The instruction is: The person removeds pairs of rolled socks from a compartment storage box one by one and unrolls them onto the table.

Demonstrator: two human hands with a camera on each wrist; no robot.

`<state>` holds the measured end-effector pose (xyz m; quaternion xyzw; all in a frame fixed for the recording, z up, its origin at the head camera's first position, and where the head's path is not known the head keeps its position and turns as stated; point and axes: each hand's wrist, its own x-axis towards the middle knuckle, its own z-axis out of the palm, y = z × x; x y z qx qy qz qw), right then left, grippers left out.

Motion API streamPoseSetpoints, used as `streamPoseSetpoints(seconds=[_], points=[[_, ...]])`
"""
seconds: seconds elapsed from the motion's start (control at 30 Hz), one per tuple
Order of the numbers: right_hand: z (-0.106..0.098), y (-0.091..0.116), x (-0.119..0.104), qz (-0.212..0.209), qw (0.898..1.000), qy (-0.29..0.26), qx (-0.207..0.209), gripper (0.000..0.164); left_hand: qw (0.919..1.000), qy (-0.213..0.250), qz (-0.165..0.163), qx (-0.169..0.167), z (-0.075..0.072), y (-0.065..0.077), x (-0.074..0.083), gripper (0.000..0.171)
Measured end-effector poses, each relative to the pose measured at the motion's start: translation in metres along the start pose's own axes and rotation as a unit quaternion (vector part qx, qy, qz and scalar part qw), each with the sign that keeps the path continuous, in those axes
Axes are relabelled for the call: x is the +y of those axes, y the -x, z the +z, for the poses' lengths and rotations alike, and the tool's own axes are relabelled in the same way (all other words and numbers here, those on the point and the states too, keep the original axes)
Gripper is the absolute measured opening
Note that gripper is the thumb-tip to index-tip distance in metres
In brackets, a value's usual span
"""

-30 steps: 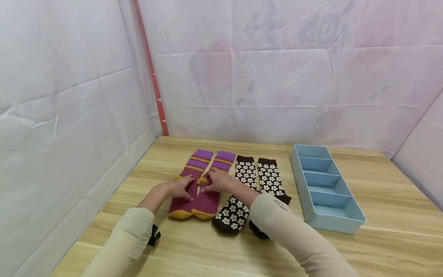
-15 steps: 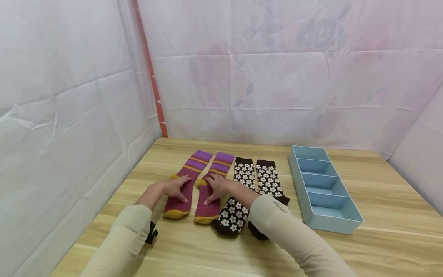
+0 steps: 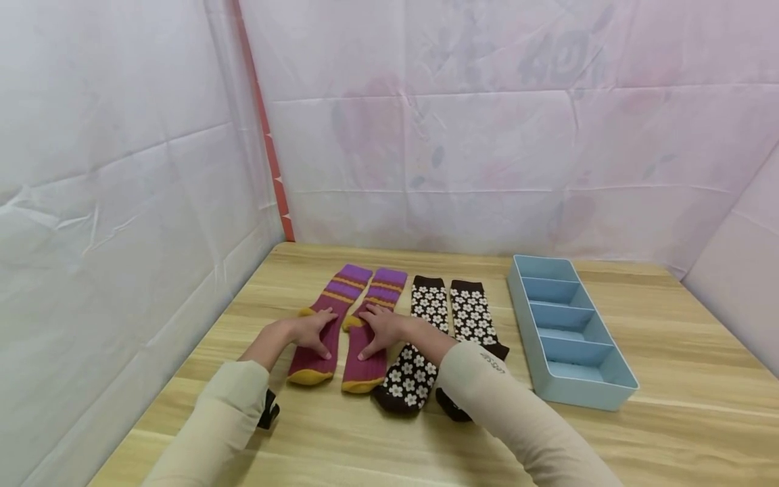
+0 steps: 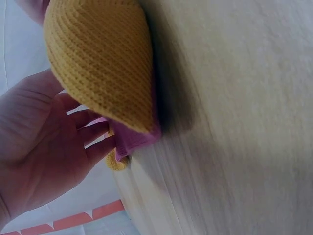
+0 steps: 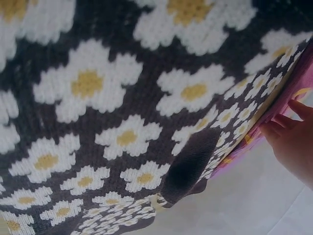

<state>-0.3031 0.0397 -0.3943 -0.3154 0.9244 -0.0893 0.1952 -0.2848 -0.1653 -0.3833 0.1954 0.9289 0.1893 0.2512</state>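
Two maroon socks with purple striped cuffs and mustard heels and toes lie side by side, toes toward me. My left hand (image 3: 310,331) rests across the left maroon sock (image 3: 331,341), thumb and fingers spread over its foot. On the right maroon sock (image 3: 363,372) lies my right hand (image 3: 385,327), spread in the same way. In the left wrist view, the left hand's outstretched fingers touch the sock beyond a large mustard toe (image 4: 105,58). In the right wrist view, a black flowered sock (image 5: 146,98) fills the foreground, and the right fingertips meet the maroon one behind.
Right of the maroon pair lie two black socks with white flowers, a left one (image 3: 430,297) and a right one (image 3: 471,311), partly under my right forearm. A light-blue divided box (image 3: 541,365) stands farther right on the wooden table (image 3: 328,446). White sheeting (image 3: 152,223) walls the left and back.
The feet of the two maroon socks have come apart, leaving a gap: the left one shifted left, the right one slightly right. Both hands stayed on them and barely moved in the last half second.
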Motion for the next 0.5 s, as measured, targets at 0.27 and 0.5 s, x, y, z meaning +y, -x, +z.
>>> streamPoseSetpoints(seconds=[0.27,0.5], points=[[-0.029,0.01,0.013,-0.043,0.996,-0.039,0.062,0.069,0.9997,-0.011,0.022,0.003,-0.015,-0.008,0.008,0.069],[-0.072,0.036,0.039,-0.012,0.99,-0.036,0.133,0.06,0.9935,-0.019,0.072,0.086,-0.044,-0.023,0.049,0.059]])
